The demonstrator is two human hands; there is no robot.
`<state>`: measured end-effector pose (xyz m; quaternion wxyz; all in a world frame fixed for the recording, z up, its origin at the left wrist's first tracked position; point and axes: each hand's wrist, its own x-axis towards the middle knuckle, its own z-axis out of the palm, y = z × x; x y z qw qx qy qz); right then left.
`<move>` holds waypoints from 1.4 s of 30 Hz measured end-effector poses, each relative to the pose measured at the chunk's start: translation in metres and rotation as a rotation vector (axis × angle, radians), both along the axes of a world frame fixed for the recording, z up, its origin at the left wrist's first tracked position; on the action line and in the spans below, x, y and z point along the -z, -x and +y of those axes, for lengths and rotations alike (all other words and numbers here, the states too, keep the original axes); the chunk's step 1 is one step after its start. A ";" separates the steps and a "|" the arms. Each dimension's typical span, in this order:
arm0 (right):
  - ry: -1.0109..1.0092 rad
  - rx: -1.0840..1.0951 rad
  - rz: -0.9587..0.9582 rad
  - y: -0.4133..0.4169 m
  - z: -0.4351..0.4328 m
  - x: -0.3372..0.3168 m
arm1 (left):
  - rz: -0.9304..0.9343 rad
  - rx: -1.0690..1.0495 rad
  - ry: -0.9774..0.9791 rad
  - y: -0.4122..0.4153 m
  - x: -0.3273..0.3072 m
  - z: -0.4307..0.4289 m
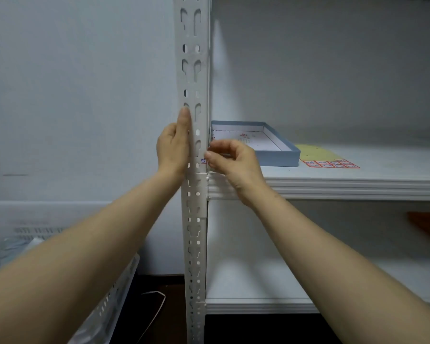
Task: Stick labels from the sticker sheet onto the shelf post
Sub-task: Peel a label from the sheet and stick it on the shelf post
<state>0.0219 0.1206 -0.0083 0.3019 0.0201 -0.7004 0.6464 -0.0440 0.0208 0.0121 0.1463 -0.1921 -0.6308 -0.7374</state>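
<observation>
A white slotted shelf post [193,70] runs top to bottom in the middle of the view. My left hand [173,147] lies flat against the post's left side, fingers straight up. My right hand [230,161] pinches at the post's right edge, fingertips pressed on a small red-bordered label [203,160] with blue writing. The label sits on the post just above the shelf joint. The yellow sticker sheet [319,155] lies on the middle shelf at the right, with several red-bordered labels [332,164] along its near edge.
A shallow blue-grey box lid [278,157] with paper inside sits on the middle shelf [358,184] beside the post. A white slotted basket [47,227] stands at lower left. A white cable [157,306] lies on the dark floor. An orange object [427,224] shows on the lower shelf's right.
</observation>
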 end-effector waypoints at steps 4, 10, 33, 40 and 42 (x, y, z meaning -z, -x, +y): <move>-0.210 0.109 0.111 0.001 0.006 0.009 | 0.066 0.044 0.078 0.003 -0.002 0.003; -0.380 0.275 0.373 0.009 0.007 0.024 | 0.125 0.036 0.050 0.003 0.002 0.006; -0.580 0.364 0.538 0.014 0.013 0.035 | 0.115 -0.021 -0.031 0.010 0.008 0.012; -0.717 0.432 0.634 0.018 0.016 0.037 | 0.121 0.002 -0.069 0.011 0.008 0.013; -0.739 0.444 0.654 0.019 0.017 0.037 | 0.118 0.002 -0.072 0.011 0.008 0.014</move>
